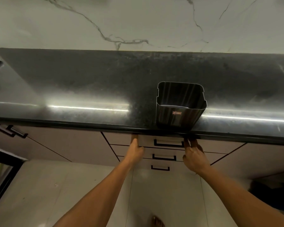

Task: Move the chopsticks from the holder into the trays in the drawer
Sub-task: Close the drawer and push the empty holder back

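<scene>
Standing on countertop [88,82] edge: dark holder [179,110], no chopsticks visible inside. Directly below holder: left hand [135,149], right hand [194,155], fingers extended against top drawer [147,140].

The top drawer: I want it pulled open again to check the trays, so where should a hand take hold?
Judging by shape, grip the black bar handle on the top drawer front, fingers hooked behind it from below. The countertop edge overhangs, blocking an approach from above. Both hands flank it.
</scene>
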`<state>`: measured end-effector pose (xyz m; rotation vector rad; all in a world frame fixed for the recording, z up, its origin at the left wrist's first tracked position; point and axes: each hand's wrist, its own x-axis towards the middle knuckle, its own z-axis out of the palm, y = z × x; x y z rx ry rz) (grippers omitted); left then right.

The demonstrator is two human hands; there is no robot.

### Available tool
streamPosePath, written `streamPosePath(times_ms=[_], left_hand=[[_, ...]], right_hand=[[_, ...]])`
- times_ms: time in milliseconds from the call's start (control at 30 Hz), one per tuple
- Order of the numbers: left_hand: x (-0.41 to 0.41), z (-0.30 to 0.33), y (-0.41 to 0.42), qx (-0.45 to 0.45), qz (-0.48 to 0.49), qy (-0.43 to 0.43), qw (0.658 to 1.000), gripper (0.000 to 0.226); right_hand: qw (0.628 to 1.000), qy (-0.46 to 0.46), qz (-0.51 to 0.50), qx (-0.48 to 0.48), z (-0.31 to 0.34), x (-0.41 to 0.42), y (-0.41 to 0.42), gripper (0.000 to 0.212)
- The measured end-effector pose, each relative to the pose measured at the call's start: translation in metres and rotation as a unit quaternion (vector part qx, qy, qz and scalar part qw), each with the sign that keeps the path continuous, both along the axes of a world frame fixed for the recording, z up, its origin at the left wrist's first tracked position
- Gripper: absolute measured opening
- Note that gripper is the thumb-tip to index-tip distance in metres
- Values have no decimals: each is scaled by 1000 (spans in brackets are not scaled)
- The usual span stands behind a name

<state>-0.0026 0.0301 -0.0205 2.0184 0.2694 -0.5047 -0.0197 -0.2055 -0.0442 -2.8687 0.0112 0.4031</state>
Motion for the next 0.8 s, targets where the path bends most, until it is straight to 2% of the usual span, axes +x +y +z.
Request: streamPosePath(times_ms=[200, 333, 433, 567, 800], left_hand=[[-7, 13, 3, 77, 10, -94, 993, 53], [-16, 28, 6, 122, 31, -199, 972, 32], [-18, 45, 10, 126, 41, -249, 959, 29], [-19, 75, 13, 154, 34, -324, 933, 40], [-19, 153, 21, 200, 19, -446, 872, 55]], right_hand=[[1000, -30, 5, 9, 10, -1, 7, 70], [997, -52, -12, 52, 24, -11, 15, 66], [992, -84, -24, 92, 35, -21, 19, 61], [976, -210, -15, 65, 66, -33, 24, 43], [913, -406, -8, 49, 162, -45, 43, 24]])
